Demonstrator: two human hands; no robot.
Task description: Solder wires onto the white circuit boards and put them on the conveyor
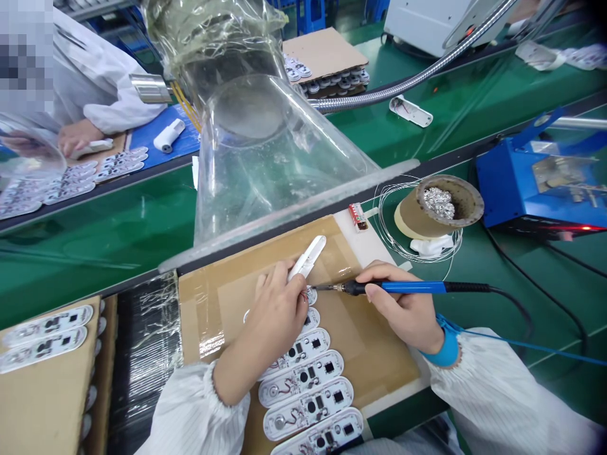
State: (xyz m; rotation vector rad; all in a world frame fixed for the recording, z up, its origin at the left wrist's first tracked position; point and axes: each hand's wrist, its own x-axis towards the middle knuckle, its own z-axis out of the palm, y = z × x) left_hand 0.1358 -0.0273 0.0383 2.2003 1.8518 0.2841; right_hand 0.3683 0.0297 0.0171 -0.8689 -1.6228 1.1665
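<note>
Your left hand (279,309) is curled over the near end of a white shell (312,254); its fingertips are partly hidden, so I cannot tell how firmly it pinches. Your right hand (405,309) pinches the soldering iron (412,287) like a pen. Its tip points left at the farthest board-filled shell (312,295) in the row, close by your left thumb; I cannot tell whether metal touches board.

A small slip of the iron could burn that thumb or scorch the plastic. Thin wires (305,295) run beside the tip, so heat or a tug from your left hand might loosen a joint. The row of shells (302,378) lies packed just below your left wrist, and a dragging sleeve could shift it.

The shells are smooth, white, rounded ovals, with square black chips inside. They lie on a flat brown board (384,354), its tape glossy and wrinkled. To the far right, a round, dull brown pot (417,215) holds curly silver metal; thin, springy wire (382,224) loops around its foot.
</note>
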